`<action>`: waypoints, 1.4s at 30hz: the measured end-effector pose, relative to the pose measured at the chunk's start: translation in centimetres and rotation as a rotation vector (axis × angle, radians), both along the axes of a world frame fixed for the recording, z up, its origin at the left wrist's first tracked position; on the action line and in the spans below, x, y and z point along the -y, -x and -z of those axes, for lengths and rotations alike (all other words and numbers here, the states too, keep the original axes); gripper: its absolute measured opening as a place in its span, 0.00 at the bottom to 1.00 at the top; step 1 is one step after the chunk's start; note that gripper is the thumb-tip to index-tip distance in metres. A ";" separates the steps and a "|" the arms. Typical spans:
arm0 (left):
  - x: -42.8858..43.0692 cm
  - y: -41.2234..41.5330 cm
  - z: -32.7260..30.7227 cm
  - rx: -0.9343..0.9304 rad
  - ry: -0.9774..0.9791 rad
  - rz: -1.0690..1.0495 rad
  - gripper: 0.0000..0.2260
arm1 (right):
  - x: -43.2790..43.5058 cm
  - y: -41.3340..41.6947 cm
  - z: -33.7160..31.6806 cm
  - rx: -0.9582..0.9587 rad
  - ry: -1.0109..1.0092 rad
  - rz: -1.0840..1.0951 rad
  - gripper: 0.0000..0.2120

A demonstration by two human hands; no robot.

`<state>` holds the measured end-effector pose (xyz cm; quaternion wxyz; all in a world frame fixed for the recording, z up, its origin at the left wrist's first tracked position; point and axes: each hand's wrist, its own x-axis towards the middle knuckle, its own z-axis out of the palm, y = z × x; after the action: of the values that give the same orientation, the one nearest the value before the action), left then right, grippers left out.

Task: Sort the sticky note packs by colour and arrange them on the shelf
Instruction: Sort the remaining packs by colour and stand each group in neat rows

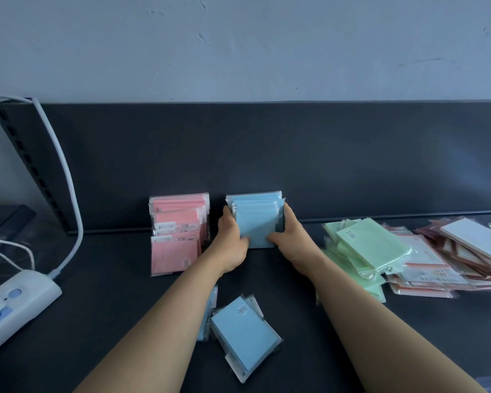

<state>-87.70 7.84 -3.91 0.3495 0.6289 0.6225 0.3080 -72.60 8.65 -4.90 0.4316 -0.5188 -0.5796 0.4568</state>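
Both hands clamp the blue row (255, 222), which stands upright against the back panel (267, 151) near the middle of the shelf (394, 350). The left hand (233, 242) grips its 9 o'clock side and the right hand (291, 236) its 3 o'clock side. Their fingers curl round the edges and the thumbs lie on the front pack, as if squaring the row up.

Done, by the look of it: a pink row (179, 231) stands just beside the blue one at its 9 o'clock, with a narrow gap between them. The blue row already holds a good many packs.

Left to do: loose blue packs (244, 333) lie flat at 6 o'clock of the row, between the forearms, one partly hidden under the left forearm. They probably belong in the blue row. At the row's 3 o'clock a green pile (366, 248) lies flat and jumbled. Beyond it, at the frame's 3 o'clock edge, a pink-white pile (454, 259) is just as untidy. Neither has a row yet.

I judge the task about half done: two colours stand, two wait. At 8 o'clock of the frame a power strip (20, 302) and its cable (65, 177) sit well apart from the packs
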 end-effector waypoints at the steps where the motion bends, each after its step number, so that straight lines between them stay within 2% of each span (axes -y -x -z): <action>1: 0.1 0.0 0.0 -0.010 -0.002 -0.003 0.32 | 0.1 -0.1 0.0 0.004 -0.016 -0.005 0.31; 7: 0.3 0.2 0.4 -0.018 0.009 -0.001 0.33 | 0.2 -0.7 0.2 -0.004 -0.029 -0.025 0.26; 13: 0.7 0.5 0.0 -0.012 0.074 -0.001 0.36 | 0.5 -0.5 0.2 0.087 0.022 0.016 0.25; 20: 1.2 0.9 0.2 -0.051 0.050 0.004 0.38 | 0.5 -0.4 0.5 0.147 0.008 0.040 0.27; 24: 1.3 1.1 0.2 -0.069 0.035 0.015 0.39 | 0.6 -0.5 0.4 0.167 0.025 0.032 0.34; 26: 1.3 1.2 0.3 -0.093 0.018 0.017 0.39 | 0.7 -0.5 0.4 0.170 0.027 0.029 0.33; 29: 1.1 1.3 0.6 -0.156 0.001 0.023 0.38 | 0.8 -0.5 0.2 0.200 0.008 0.027 0.29; 32: 1.0 1.0 1.0 -0.142 -0.026 0.059 0.32 | 0.9 -0.4 0.0 0.223 -0.015 0.034 0.27; 42: 1.4 0.2 1.2 -0.142 -0.058 0.003 0.35 | 1.7 -0.4 -0.9 0.254 -0.059 0.024 0.28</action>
<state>-87.88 6.43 -5.15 0.2868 0.6600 0.6355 0.2798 -72.20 6.92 -4.03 0.3753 -0.5666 -0.6364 0.3649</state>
